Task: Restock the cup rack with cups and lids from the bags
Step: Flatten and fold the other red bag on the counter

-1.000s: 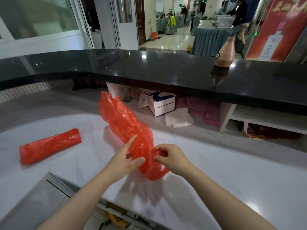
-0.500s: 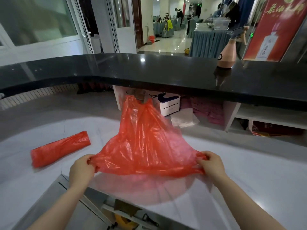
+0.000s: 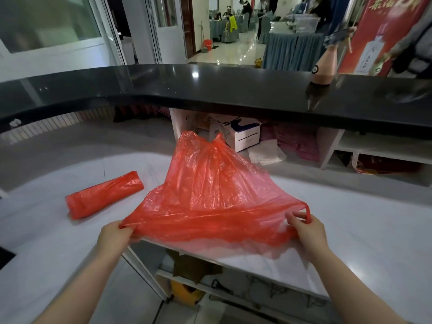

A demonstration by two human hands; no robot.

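Bag (image 3: 210, 197) hangs stretched over the counter (image 3: 350, 242) edge, left hand (image 3: 113, 238) and right hand (image 3: 307, 232) each gripping a side, roll (image 3: 104, 195) left of it untouched; restocking looks barely begun.

A white counter (image 3: 350, 230) carries a rolled red bag (image 3: 104, 195).

This is a service counter at a banquet venue: a raised black bar top (image 3: 210, 90) over a white worktop (image 3: 350, 230), far skirted dining tables (image 3: 292, 50), and a red promotional banner (image 3: 385, 31) far right.
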